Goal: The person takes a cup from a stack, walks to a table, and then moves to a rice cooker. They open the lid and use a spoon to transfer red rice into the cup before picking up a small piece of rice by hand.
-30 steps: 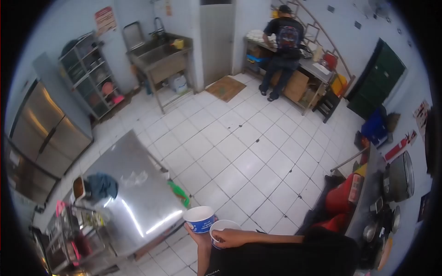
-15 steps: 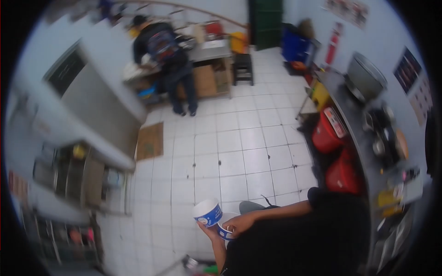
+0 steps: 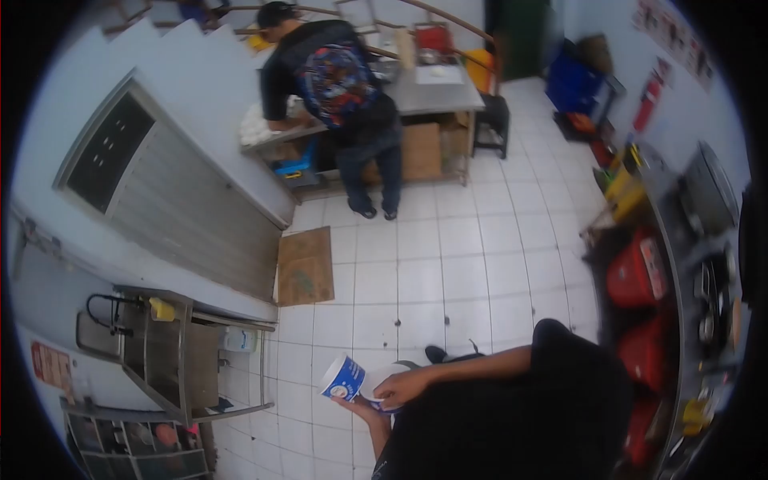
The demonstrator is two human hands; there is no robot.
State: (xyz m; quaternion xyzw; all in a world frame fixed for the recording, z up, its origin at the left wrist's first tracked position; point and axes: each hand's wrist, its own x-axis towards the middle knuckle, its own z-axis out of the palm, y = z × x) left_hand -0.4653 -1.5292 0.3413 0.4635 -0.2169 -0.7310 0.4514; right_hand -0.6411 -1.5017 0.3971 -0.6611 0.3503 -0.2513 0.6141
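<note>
Far ahead of both grips, across the white tiled floor (image 3: pixel 448 272), a co-worker (image 3: pixel 340 88) in a dark printed shirt bends over a steel table (image 3: pixel 436 92) with a cardboard box under it; a brown mat (image 3: pixel 305 266) lies on the tiles between that table and the grips, and a steel sink (image 3: pixel 172 352) stands well off to the left of them. Off to the right of the grips, red containers (image 3: pixel 636 272) sit under a cluttered table. Close in against the person's dark shirt, the two hands meet. The left hand (image 3: pixel 356 408) comes up from below, its grip curled around the underside of a blue paper cup (image 3: pixel 342 378), which tilts with its open mouth up and away to the left. Just to the right of that cup, touching it, a second white-rimmed cup (image 3: pixel 382 372) lies under the right hand (image 3: pixel 398 388), whose grip is closed over its rim from above, fingers bent down on the near edge. The right forearm reaches in from the right, so the right hand is the nearer one to the second cup, and the blue cup lies just left of that grip.
</note>
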